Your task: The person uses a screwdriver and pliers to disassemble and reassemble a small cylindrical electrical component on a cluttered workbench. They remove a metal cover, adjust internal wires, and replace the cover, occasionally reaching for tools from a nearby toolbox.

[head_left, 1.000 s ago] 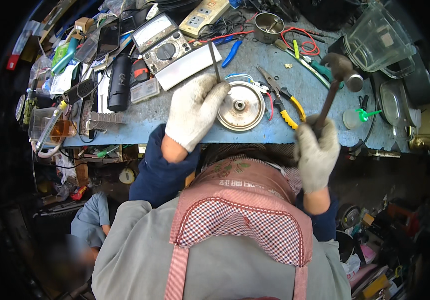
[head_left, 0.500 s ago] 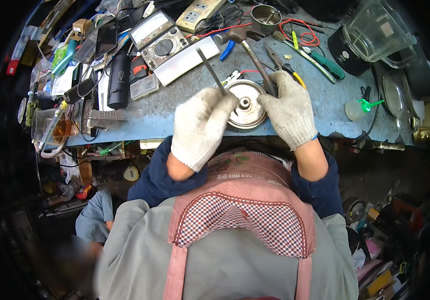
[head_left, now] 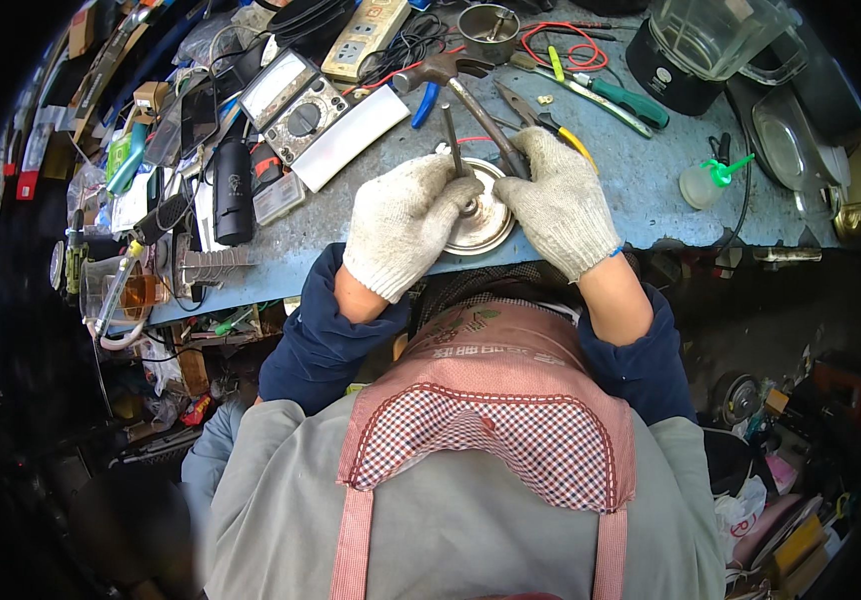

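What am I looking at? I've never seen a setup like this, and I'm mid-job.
There's no machine: these are a person's two gloved hands, filmed from a fisheye camera on their head, looking down. The left hand holds a thin metal rod; the right hand grips a hammer. Between them sits a round metal disc, partly hidden. On the blue bench around them are pliers, a meter and a bottle with a green nozzle. Edges look bent because of the lens.

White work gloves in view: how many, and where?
2. One is on the left hand, which holds a metal rod; the other is on the right hand, which grips a hammer. Others may be hidden.
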Tool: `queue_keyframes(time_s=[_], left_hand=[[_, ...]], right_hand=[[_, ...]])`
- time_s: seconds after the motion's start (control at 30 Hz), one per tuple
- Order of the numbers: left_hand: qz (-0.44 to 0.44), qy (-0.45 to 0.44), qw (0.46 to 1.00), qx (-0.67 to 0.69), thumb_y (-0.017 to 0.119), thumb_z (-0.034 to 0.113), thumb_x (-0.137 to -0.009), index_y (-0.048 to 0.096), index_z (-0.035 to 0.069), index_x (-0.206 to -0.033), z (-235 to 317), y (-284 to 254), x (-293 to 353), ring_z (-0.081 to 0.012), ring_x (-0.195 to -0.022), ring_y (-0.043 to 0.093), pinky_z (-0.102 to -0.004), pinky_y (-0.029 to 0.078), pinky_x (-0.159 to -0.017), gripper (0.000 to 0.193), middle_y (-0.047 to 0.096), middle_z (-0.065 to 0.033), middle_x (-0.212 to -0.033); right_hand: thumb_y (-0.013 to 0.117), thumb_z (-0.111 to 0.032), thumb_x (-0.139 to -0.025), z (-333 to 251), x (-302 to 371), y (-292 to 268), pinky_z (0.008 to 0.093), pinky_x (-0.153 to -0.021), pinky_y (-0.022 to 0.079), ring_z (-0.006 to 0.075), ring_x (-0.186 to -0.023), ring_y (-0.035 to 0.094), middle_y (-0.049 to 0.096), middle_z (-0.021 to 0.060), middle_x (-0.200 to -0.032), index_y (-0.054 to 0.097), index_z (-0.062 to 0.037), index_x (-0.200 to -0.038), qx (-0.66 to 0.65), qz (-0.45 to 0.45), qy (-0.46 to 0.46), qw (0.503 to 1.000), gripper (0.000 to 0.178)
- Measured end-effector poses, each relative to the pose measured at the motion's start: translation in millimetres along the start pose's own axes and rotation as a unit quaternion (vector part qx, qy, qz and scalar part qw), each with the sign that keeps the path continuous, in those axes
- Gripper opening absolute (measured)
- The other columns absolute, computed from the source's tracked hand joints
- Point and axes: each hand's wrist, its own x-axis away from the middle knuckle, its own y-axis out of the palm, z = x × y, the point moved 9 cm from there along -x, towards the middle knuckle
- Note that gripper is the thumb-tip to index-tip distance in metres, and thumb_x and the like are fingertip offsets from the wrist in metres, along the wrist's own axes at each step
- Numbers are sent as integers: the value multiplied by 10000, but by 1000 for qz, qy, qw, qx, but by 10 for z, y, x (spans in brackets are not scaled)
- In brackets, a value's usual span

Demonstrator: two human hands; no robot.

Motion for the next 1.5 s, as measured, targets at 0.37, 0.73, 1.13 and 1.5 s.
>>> queue_keyframes(time_s=[0.37, 0.73, 1.13, 1.5], left_hand=[[64, 174, 968, -168, 762, 109, -939, 713, 61, -1112, 287, 128, 116, -400, -882, 731, -467, 593, -764, 187, 734, -166, -967], [71, 202, 966, -142, 769, 56, -869, 712, 51, -1088, 334, 154, 181, -379, -848, 734, -455, 600, -748, 226, 740, -138, -943], [90, 227, 933, -265, 753, 89, -810, 736, 81, -1095, 438, 288, 295, -341, -913, 732, -440, 613, -787, 286, 749, -117, -1057], [109, 187, 955, -201, 741, 124, -837, 770, 77, -1163, 249, 308, 256, -353, -1003, 728, -461, 621, -862, 331, 741, -139, -1115]], right_hand=[[736, -187, -885, 16, 11, 16, 533, -961, 559, 492, -1094, 706, 736, 310, -1102, 683, 34, -1221, 0, 15, -14, 1000, 405], [772, -223, -869, 103, -1, -68, 484, -963, 570, 470, -1098, 718, 742, 307, -1140, 708, 46, -1253, -58, 10, 37, 998, 474], [784, -202, -845, -135, 59, -63, 520, -852, 563, 470, -991, 695, 681, 258, -1037, 768, -9, -1071, 26, 4, -94, 995, 298], [806, -36, -928, -127, 462, -867, 326, -913, 577, 164, -1006, 698, 771, 114, -1163, 639, 0, -1528, -117, 56, 61, 990, 624]])
